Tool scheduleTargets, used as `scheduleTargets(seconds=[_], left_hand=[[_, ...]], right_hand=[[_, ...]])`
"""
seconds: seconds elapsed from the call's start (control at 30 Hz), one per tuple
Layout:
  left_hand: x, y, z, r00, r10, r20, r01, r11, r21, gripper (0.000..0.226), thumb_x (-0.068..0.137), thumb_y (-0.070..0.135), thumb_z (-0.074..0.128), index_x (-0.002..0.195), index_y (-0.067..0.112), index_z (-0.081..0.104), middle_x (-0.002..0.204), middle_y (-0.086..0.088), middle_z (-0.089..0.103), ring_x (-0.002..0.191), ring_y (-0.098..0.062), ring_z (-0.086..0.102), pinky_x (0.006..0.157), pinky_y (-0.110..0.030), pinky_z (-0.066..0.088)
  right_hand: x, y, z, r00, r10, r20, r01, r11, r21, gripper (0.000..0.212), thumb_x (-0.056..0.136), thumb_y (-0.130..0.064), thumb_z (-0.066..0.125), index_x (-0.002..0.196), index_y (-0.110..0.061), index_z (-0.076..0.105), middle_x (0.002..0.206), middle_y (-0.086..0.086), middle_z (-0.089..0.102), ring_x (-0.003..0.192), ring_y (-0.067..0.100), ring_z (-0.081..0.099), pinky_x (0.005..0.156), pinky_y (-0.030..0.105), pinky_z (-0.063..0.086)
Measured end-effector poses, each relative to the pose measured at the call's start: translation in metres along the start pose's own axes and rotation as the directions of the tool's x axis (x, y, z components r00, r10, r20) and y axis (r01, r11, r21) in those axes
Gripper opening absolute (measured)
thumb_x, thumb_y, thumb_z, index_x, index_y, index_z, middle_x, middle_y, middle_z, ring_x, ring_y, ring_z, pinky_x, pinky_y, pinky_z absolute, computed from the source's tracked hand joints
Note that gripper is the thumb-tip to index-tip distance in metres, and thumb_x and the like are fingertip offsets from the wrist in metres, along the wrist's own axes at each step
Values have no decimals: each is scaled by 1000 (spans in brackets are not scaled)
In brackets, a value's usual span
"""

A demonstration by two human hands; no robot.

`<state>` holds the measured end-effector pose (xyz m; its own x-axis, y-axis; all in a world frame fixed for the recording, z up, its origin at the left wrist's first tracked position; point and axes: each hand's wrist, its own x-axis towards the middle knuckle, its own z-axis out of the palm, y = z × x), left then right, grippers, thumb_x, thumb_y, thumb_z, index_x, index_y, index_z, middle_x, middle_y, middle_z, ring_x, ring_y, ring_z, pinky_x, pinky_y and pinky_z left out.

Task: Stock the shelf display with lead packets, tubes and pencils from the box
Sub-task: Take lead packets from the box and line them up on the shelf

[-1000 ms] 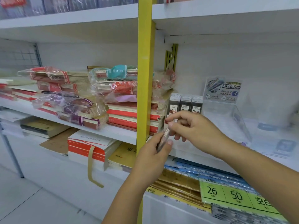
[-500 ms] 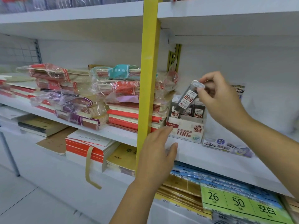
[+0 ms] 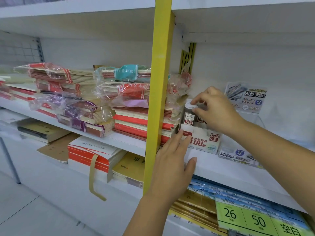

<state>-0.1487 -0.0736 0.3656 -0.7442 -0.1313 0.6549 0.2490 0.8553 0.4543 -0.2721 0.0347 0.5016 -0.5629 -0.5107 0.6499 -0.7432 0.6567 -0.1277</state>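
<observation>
- Where it runs past the upright, the long white shelf board [image 3: 230,172] carries everything named below; green price labels [image 3: 245,217] reading 26 and 50 hang on the tier beneath.
- Tall yellow metal post [image 3: 158,99] stands at the shelf's front edge, splitting it left and right.
- Stacks of red and cream notebooks in clear plastic wrap [image 3: 129,106] fill the shelf left of the post and reach behind it.
- Left hand [image 3: 172,167] lies released, fingers straight. Its tips touch the lower left corner of the white cardboard display box [image 3: 204,142] printed "HB 0.5" and "100", and its thumb is spread over the shelf edge.
- Right hand [image 3: 216,109] reaches in from the right, thumb and fingers pinching the cap of a clear plastic lead tube [image 3: 189,116] with a red-and-white label.
- That display box sits just right of the post, near the shelf's front.
- That tube stands upright in the box's left end, beside other tubes [image 3: 200,120].
</observation>
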Motion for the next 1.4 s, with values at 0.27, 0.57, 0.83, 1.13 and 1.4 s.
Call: scheduleTargets(seconds=[0.27,0.57,0.83,1.13,1.4], left_hand=[[-7,3,-4,1000,3,16,-3,999,-33,51,99,37,53,149,33,41,158,16,32,146,-1,19,119,-23,13],[-96,30,5,998,62,4,-62,995,-75,28,91,20,60,118,20,67,108,6,67,104,-13,56,91,-22,43],[-274,-20,80,549,-402,733,496,863,101,55,98,30,59,149,20,38,148,-5,43,132,-21,47,109,-33,38],[-355,-50,130,189,-562,805,795,569,210,59,98,35,59,151,22,37,148,1,48,126,-15,54,97,-23,42],[-360,-57,145,66,-503,862,931,342,129,41,97,14,61,136,24,56,125,4,65,102,-9,66,67,-9,48]], right_hand=[[-19,-5,-17,1000,-22,11,23,988,-156,35,95,-30,56,130,-29,59,107,-2,50,110,20,36,89,30,26],[-197,-24,-44,973,232,8,-183,743,643,20,93,-21,60,98,-39,67,87,-9,68,74,6,61,63,14,47],[-413,6,97,525,434,732,-829,456,325,17,96,-23,58,101,-39,61,102,-7,65,95,13,63,74,17,48],[-515,7,203,192,441,876,-937,349,30,56,94,-22,62,145,-25,38,141,1,47,112,10,49,86,17,41],[-536,16,239,166,561,811,-884,449,-130,68,85,-28,72,144,-19,39,132,2,53,126,23,37,106,36,31]])
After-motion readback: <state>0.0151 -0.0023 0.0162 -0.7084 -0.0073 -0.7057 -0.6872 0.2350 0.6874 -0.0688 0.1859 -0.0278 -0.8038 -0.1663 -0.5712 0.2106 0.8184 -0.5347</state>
